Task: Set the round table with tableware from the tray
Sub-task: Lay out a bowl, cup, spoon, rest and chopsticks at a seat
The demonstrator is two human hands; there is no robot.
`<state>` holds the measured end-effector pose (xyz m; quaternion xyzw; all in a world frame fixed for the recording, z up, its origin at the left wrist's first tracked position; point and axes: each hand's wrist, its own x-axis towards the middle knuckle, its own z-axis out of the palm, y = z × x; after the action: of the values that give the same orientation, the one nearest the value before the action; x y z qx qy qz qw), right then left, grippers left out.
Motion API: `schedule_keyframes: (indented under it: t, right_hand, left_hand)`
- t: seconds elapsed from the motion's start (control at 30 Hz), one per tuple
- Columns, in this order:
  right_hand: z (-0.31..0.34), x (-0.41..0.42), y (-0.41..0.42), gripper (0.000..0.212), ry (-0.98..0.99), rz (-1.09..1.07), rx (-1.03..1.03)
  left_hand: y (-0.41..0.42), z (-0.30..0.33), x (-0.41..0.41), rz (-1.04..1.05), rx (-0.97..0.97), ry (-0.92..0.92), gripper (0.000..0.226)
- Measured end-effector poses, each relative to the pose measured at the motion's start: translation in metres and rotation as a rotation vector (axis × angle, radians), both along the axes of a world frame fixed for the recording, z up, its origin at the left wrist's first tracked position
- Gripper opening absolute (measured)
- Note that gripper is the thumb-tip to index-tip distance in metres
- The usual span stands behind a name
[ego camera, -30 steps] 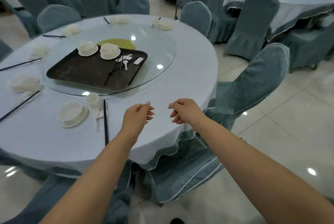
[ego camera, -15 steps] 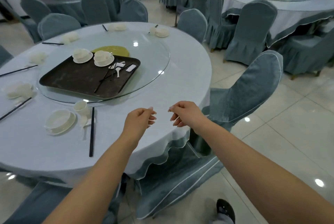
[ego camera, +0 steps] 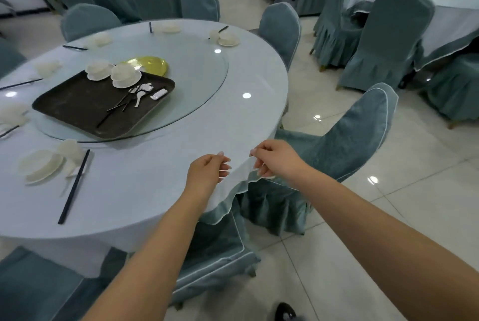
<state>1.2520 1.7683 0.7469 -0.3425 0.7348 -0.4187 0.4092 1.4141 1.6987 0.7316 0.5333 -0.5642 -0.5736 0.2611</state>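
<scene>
The round table [ego camera: 160, 191] has a pale cloth and a glass turntable [ego camera: 202, 82]. On the turntable lies a dark tray [ego camera: 77, 105] carrying two white bowls on saucers [ego camera: 125, 75], spoons [ego camera: 140, 97], black chopsticks [ego camera: 116, 108] and a white rest [ego camera: 158, 94]. Laid place settings ring the table; the nearest has a plate with a bowl [ego camera: 41, 165], a cup [ego camera: 70, 148] and chopsticks [ego camera: 74, 187]. My left hand [ego camera: 207, 173] and my right hand [ego camera: 274, 160] hover close together over the table's near right edge, fingers loosely curled, holding nothing.
A yellow plate [ego camera: 149, 64] lies behind the tray. A covered chair [ego camera: 344, 139] stands just right of my hands, and another [ego camera: 281, 30] at the far side. More covered chairs and a second round table [ego camera: 440, 9] fill the room to the right.
My view has moved to the right around the table, so the tray and settings now sit further left. Both hands keep the same pose and now hang over the table's edge.
</scene>
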Motion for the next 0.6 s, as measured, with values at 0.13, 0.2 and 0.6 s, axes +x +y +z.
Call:
schedule_keyframes:
  t: [0.13,0.2,0.6]
  right_hand:
    - [-0.001,-0.044,0.017,0.016,-0.013,-0.007,0.007]
    - [-0.005,-0.061,0.020,0.017,-0.027,-0.016,0.016]
    - [-0.035,-0.130,-0.062,0.015,-0.027,0.061,0.080]
  left_hand:
    - [0.012,0.000,-0.048,-0.019,0.015,0.008,0.028]
    - [0.014,-0.002,-0.068,-0.034,0.022,-0.006,0.028]
    - [-0.065,-0.032,-0.131,0.075,0.056,-0.018,0.027]
